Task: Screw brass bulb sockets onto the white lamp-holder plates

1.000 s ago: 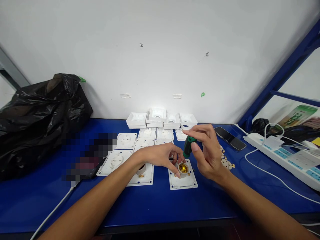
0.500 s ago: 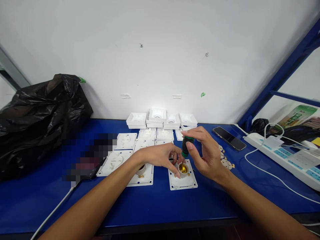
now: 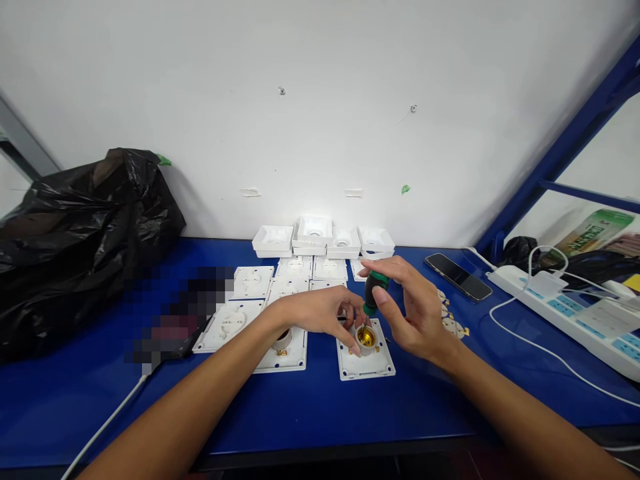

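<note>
My right hand [image 3: 415, 307] is closed around the green and black handle of a small screwdriver [image 3: 374, 293]. Its thin shaft points down into a lamp socket [image 3: 371, 351] with a brass-coloured inside. That socket sits on a square white plate [image 3: 370, 369] lying flat on the table. My left hand [image 3: 330, 312] grips the socket's rim from the left, thumb at the front. The screwdriver's tip is hidden inside the socket. Partly under my left forearm lies another white plate [image 3: 295, 360] with a socket [image 3: 283, 341] on it.
Several white plates [image 3: 233, 320] lie behind my left arm, with white square covers [image 3: 273, 240] against the wall. Ceramic discs [image 3: 454, 327], a phone [image 3: 459, 276] and a power strip [image 3: 570, 313] are to the right. A black plastic bag [image 3: 90, 240] fills the left.
My right hand has shifted slightly, and the screwdriver handle leans a little further to the right. My left hand and the plate have stayed in place.
</note>
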`<action>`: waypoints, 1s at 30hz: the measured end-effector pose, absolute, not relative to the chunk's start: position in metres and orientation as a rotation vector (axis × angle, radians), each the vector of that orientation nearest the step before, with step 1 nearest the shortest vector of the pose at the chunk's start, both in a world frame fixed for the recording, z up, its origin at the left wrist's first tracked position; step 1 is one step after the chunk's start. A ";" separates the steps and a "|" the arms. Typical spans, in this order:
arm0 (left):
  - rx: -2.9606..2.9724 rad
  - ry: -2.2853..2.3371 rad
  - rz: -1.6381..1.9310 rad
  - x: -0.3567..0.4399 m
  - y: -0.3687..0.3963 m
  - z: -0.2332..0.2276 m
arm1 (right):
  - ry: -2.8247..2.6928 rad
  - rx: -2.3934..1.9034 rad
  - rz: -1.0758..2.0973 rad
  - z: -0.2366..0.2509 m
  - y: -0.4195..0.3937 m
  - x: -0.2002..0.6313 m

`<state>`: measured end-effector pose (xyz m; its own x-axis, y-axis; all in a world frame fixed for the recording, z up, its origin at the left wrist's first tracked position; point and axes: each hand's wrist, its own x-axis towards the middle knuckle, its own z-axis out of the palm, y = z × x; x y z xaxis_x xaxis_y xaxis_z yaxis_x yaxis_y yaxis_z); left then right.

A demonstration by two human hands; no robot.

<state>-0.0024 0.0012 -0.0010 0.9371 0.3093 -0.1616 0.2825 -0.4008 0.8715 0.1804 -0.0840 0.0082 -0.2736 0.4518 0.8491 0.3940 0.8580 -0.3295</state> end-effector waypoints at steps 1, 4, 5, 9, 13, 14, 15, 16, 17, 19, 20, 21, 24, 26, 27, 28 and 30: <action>2.003 0.423 0.036 -0.002 0.001 -0.001 | -1.896 -0.638 0.066 0.009 -0.084 0.180; 2.006 0.441 0.046 -0.003 0.000 -0.002 | -1.872 -0.695 0.054 0.010 -0.084 0.180; 2.011 0.450 0.046 -0.003 0.000 -0.002 | -1.862 -0.711 0.045 0.010 -0.084 0.180; 2.002 0.438 0.047 -0.003 0.000 -0.001 | -1.891 -0.695 0.070 0.010 -0.084 0.181; 1.985 0.434 0.051 -0.002 0.001 -0.002 | -1.908 -0.664 0.146 0.010 -0.084 0.181; 1.984 0.433 0.053 -0.002 0.001 -0.002 | -1.898 -0.670 0.134 0.010 -0.084 0.181; 1.985 0.432 0.053 -0.002 0.001 -0.002 | -1.889 -0.679 0.117 0.010 -0.084 0.181; 1.986 0.432 0.053 -0.002 0.001 -0.003 | -1.881 -0.688 0.102 0.010 -0.084 0.181; 1.990 0.431 0.050 -0.002 0.001 -0.003 | -1.880 -0.691 0.093 0.009 -0.083 0.180; 2.000 0.430 0.044 -0.003 0.001 -0.002 | -1.896 -0.692 0.097 0.008 -0.083 0.180; 2.002 0.428 0.044 -0.003 0.001 -0.001 | -1.908 -0.689 0.103 0.007 -0.083 0.181; 2.004 0.427 0.045 -0.003 0.001 -0.001 | -1.916 -0.683 0.108 0.006 -0.083 0.181; 2.022 0.430 0.046 -0.003 0.001 0.002 | -1.883 -0.685 0.109 0.003 -0.082 0.183; 2.033 0.418 0.039 -0.002 0.001 0.002 | -1.791 -0.712 0.102 0.003 -0.079 0.185; 2.037 0.402 0.040 -0.001 0.001 0.002 | -1.732 -0.735 0.094 0.004 -0.077 0.186; 2.039 0.383 0.044 -0.001 0.001 0.001 | -1.661 -0.750 0.085 0.006 -0.075 0.188; 2.043 0.350 0.062 0.001 0.001 -0.002 | -1.562 -0.800 0.049 0.010 -0.069 0.190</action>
<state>0.0007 0.0013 -0.0018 0.9564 0.2726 -0.1045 0.2206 -0.4401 0.8705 0.1904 -0.0689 0.0096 0.0623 0.5073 0.8595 0.4525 0.7532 -0.4774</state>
